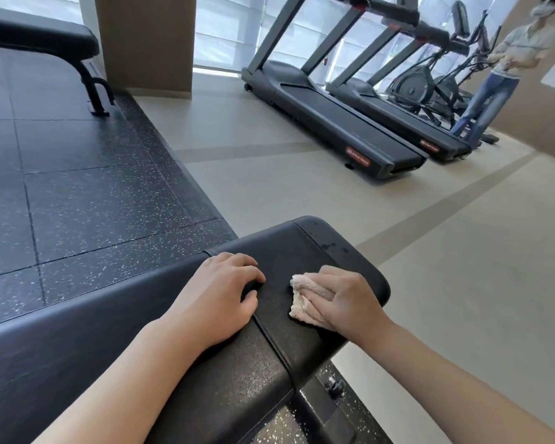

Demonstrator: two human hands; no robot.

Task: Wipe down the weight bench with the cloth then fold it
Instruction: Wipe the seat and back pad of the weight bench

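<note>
Right hand [343,299]: fingers curled over a bunched cloth [305,299], gripping it and pressing it onto the bench [340,251] pad near its rounded end; cloth pale, crumpled, showing to the left of the knuckles; left hand [218,296]: palm down on the same pad just beside the cloth, fingers bent and relaxed, holding nothing, thumb lying by the seam [269,334] that crosses the pad; bench: black padded top, running from lower left to the centre, dark wet spots [332,246] on its far end beyond the cloth; knob [335,387] on the frame below the pad; mat [77,187]: black speckled tiles left of the bench; second bench [39,36] at upper left on the mat; floor [462,283]: beige, to the right; two treadmills [327,116] side by side by the windows; person [497,78] standing at far right near them
</note>
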